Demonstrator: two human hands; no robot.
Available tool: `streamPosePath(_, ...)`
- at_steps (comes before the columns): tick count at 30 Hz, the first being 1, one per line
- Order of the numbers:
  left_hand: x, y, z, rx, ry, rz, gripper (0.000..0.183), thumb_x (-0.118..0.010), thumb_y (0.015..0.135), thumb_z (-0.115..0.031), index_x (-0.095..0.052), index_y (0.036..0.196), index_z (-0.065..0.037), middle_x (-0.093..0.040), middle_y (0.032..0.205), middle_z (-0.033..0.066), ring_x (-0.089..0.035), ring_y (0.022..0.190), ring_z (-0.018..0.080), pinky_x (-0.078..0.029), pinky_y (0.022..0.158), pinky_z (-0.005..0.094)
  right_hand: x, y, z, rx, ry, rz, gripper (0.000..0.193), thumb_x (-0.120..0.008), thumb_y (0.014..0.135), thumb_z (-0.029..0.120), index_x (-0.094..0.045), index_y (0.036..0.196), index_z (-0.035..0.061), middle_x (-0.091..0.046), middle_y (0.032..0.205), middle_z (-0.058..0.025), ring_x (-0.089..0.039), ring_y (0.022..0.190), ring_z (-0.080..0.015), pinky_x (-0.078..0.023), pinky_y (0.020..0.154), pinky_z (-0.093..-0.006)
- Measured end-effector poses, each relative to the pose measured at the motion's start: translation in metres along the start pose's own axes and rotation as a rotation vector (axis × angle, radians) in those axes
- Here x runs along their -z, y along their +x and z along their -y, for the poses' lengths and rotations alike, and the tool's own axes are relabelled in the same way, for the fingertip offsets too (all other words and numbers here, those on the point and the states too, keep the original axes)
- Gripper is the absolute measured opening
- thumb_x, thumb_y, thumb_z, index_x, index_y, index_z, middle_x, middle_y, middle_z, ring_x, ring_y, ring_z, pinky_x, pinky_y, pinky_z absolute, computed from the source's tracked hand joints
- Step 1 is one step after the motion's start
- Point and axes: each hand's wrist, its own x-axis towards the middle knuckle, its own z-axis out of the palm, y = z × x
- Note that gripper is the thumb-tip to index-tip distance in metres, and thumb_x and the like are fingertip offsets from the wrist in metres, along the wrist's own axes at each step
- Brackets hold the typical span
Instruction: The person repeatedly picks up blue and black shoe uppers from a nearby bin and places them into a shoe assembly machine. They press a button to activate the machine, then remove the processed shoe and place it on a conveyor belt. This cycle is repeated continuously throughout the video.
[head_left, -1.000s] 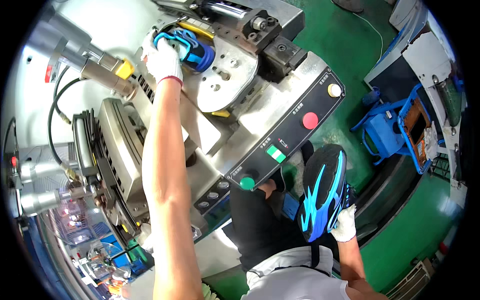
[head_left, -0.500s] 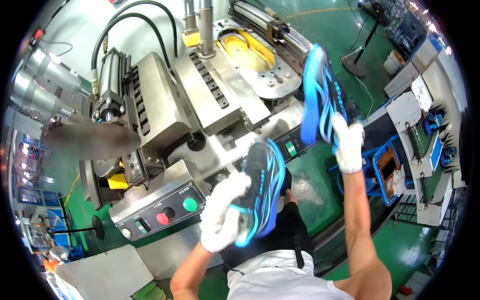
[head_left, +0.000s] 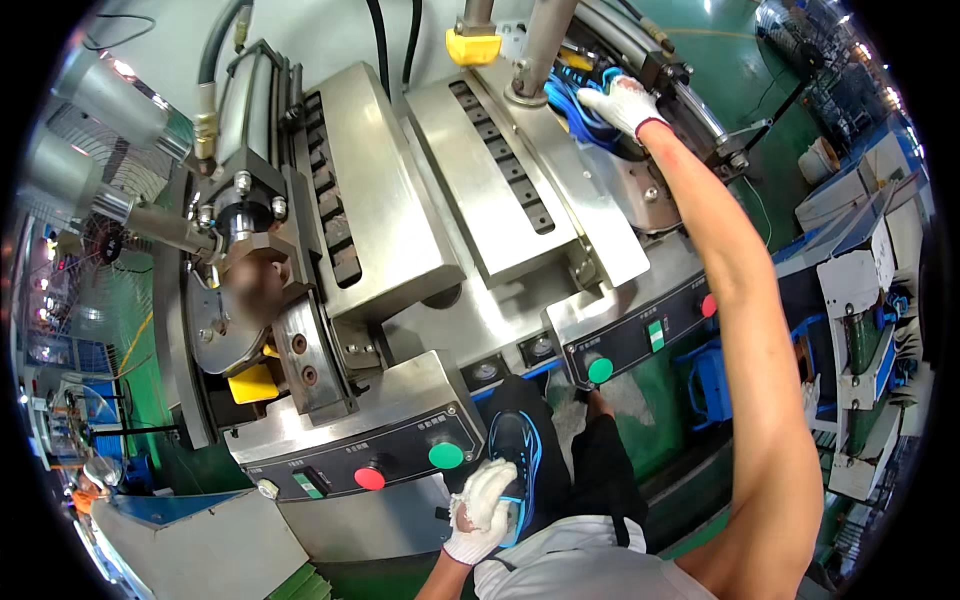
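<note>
In my white-gloved left hand [head_left: 482, 510], close to my lap, is a black sneaker [head_left: 516, 446] with bright blue trim, gripped near its lower end. My right hand [head_left: 622, 106], also gloved, reaches to the far right station of a steel press machine [head_left: 390, 190]. There it grips a second blue-and-black sneaker [head_left: 582, 112], which sits at the station beside a thick metal post [head_left: 540, 50]. The glove covers part of that shoe, and the yellow pad beneath is mostly hidden.
Green buttons [head_left: 446, 455] and red buttons [head_left: 370, 477] line the front panels. A yellow block [head_left: 472, 48] hangs near the post; another yellow block [head_left: 254, 384] is at the left station. A rack [head_left: 860, 350] with shoes stands at right, a blue stool [head_left: 708, 385] below it.
My right hand has carried its sneaker from mid-air onto the far right station. My left hand has drawn the other sneaker down toward my lap. The whole view has shifted.
</note>
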Motion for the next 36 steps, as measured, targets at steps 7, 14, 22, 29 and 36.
streamPosePath(7, 0.023, 0.012, -0.001, 0.069, -0.001, 0.132, 0.049, -0.062, 0.079, 0.002, -0.068, 0.127, -0.004, -0.07, 0.128, 0.0198, -0.065, 0.123, 0.041, -0.05, 0.11, 0.0515, 0.003, -0.008, 0.016, 0.081, -0.202, 0.057, 0.058, -0.066, 0.096, 0.053, -0.071, 0.123, 0.0027, -0.071, 0.129, -0.0216, -0.068, 0.121, -0.0368, -0.055, 0.103, -0.0446)
streamPosePath(14, 0.017, 0.011, 0.013, 0.084, -0.018, 0.111, 0.043, -0.066, 0.082, -0.007, -0.07, 0.125, -0.003, -0.072, 0.123, 0.0207, -0.068, 0.116, 0.0416, -0.053, 0.102, 0.0514, -0.021, -0.002, 0.012, 0.18, -0.248, -0.017, 0.051, -0.062, 0.095, 0.048, -0.074, 0.112, 0.0016, -0.073, 0.122, -0.0197, -0.072, 0.111, -0.0354, -0.058, 0.095, -0.0434)
streamPosePath(22, 0.03, 0.033, -0.006, -0.095, 0.102, 0.325, 0.048, -0.079, 0.079, -0.017, -0.07, 0.125, -0.005, -0.069, 0.124, 0.0195, -0.066, 0.117, 0.0393, -0.052, 0.104, 0.0488, 0.04, -0.057, 0.02, 0.129, 0.026, -0.011, 0.075, -0.063, 0.094, 0.061, -0.065, 0.136, -0.0011, -0.066, 0.136, -0.0271, -0.066, 0.125, -0.0389, -0.052, 0.107, -0.0453)
streamPosePath(29, 0.044, 0.057, -0.012, -0.332, 0.238, 0.488, 0.063, -0.089, 0.077, -0.036, -0.068, 0.132, -0.011, -0.07, 0.125, 0.014, -0.067, 0.11, 0.0375, -0.056, 0.091, 0.0472, 0.036, -0.352, 0.047, 0.362, 0.713, 0.005, 0.072, -0.072, 0.096, 0.039, -0.05, 0.151, -0.0028, -0.054, 0.152, -0.0274, -0.052, 0.142, -0.041, -0.04, 0.121, -0.0481)
streamPosePath(36, 0.012, 0.062, -0.011, -0.398, 0.293, 0.379, 0.039, -0.083, 0.081, -0.02, -0.072, 0.116, -0.007, -0.073, 0.11, 0.0153, -0.068, 0.103, 0.0376, -0.055, 0.091, 0.048, -0.042, -0.4, 0.031, 0.333, 0.231, -0.006, 0.094, -0.065, 0.093, 0.059, -0.033, 0.164, 0.006, -0.03, 0.169, -0.0256, -0.023, 0.159, -0.044, -0.012, 0.131, -0.0553)
